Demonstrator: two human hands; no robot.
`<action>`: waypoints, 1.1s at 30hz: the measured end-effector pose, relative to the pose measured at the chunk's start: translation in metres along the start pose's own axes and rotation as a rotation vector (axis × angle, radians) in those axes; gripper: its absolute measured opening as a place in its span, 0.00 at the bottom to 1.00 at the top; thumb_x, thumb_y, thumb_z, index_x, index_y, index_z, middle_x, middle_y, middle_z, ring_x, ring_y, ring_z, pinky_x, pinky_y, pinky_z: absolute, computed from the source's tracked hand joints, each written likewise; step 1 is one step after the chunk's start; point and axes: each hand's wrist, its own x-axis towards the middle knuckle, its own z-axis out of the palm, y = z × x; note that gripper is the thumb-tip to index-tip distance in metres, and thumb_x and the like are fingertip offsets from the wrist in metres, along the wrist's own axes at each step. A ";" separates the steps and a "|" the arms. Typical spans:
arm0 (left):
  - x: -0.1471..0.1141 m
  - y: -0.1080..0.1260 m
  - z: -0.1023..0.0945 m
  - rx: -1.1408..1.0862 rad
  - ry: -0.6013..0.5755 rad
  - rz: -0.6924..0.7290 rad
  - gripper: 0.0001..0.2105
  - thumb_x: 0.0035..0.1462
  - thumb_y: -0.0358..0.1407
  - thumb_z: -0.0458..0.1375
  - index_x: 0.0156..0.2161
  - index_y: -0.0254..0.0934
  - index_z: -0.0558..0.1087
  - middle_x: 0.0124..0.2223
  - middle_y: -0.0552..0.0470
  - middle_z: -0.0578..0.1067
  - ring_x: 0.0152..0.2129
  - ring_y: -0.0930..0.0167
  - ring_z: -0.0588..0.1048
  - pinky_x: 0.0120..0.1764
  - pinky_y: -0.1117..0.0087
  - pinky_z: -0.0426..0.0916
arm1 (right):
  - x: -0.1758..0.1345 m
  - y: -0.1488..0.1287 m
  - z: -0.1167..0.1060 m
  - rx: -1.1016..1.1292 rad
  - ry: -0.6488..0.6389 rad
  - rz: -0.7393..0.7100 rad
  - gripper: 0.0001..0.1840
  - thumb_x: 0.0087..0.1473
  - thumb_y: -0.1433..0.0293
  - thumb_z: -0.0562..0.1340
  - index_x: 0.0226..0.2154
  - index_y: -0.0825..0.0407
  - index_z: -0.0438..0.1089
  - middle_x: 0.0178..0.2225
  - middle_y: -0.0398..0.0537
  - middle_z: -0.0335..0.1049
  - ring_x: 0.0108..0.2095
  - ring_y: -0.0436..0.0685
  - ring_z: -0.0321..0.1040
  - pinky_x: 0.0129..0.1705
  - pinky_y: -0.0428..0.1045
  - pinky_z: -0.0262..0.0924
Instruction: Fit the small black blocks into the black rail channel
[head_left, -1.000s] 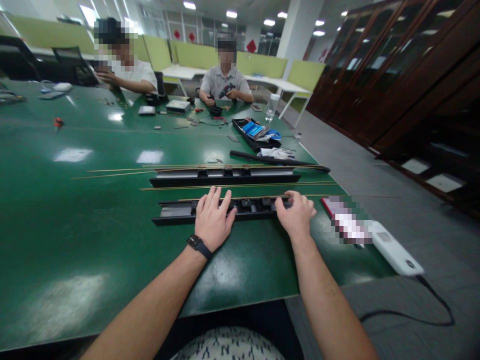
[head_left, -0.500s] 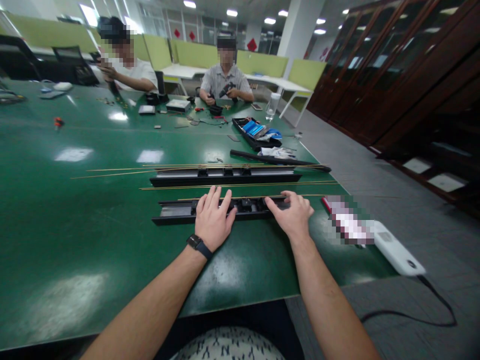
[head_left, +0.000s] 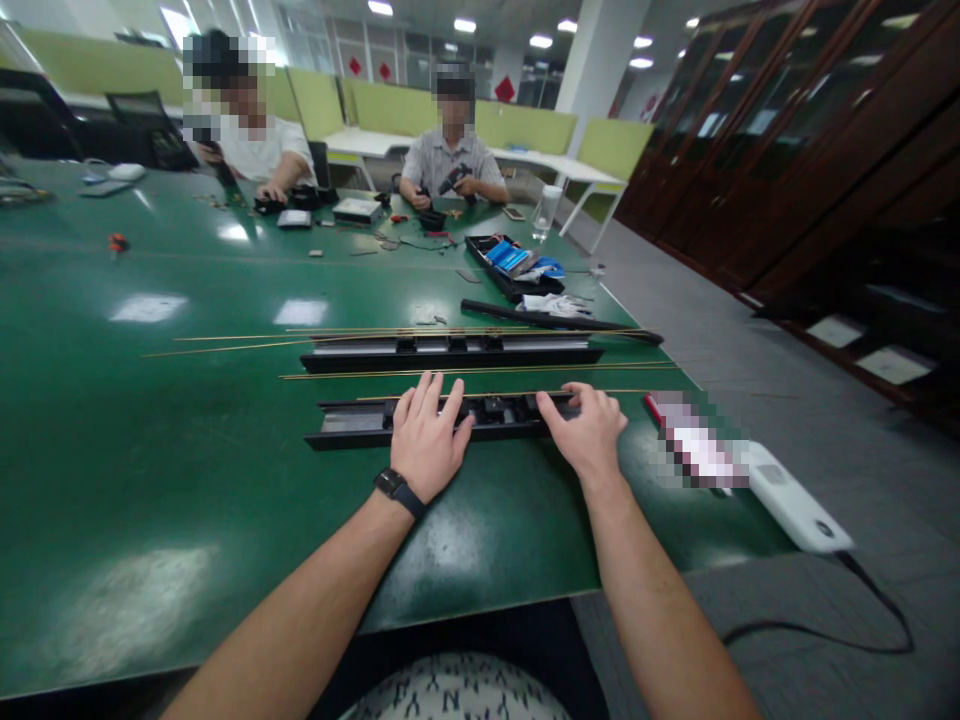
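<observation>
Channel [head_left: 499, 433] lay near you on the tabletop [head_left: 225, 500], your left hand [head_left: 426, 440] across its middle, fingers extended and slightly spread; your right hand [head_left: 589, 430] had thumb and fingers parted at its right end, any grip impossible to tell. Beyond lay a far channel [head_left: 450, 359].

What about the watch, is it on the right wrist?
No: the watch is on the wrist of the left hand, which lies across the near rail, while the right hand wears none.
</observation>
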 end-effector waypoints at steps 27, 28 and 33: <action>0.001 0.000 0.000 0.028 0.004 0.014 0.25 0.72 0.44 0.51 0.69 0.36 0.68 0.72 0.35 0.66 0.72 0.54 0.59 0.69 0.49 0.57 | 0.006 0.007 0.002 -0.117 0.075 0.115 0.21 0.63 0.51 0.58 0.40 0.49 0.76 0.41 0.54 0.75 0.47 0.66 0.61 0.53 0.60 0.51; 0.001 0.000 0.000 0.028 0.003 0.013 0.25 0.72 0.44 0.51 0.68 0.36 0.69 0.72 0.35 0.66 0.72 0.54 0.59 0.69 0.49 0.57 | 0.005 0.007 0.003 -0.116 0.075 0.118 0.21 0.63 0.51 0.58 0.40 0.49 0.76 0.42 0.54 0.75 0.47 0.66 0.61 0.53 0.60 0.50; 0.001 0.000 0.000 0.021 0.010 0.012 0.25 0.71 0.43 0.52 0.68 0.37 0.69 0.72 0.35 0.66 0.72 0.54 0.60 0.69 0.49 0.57 | 0.005 0.004 0.001 -0.096 0.059 0.134 0.23 0.60 0.46 0.60 0.40 0.48 0.75 0.42 0.53 0.74 0.48 0.66 0.61 0.54 0.60 0.50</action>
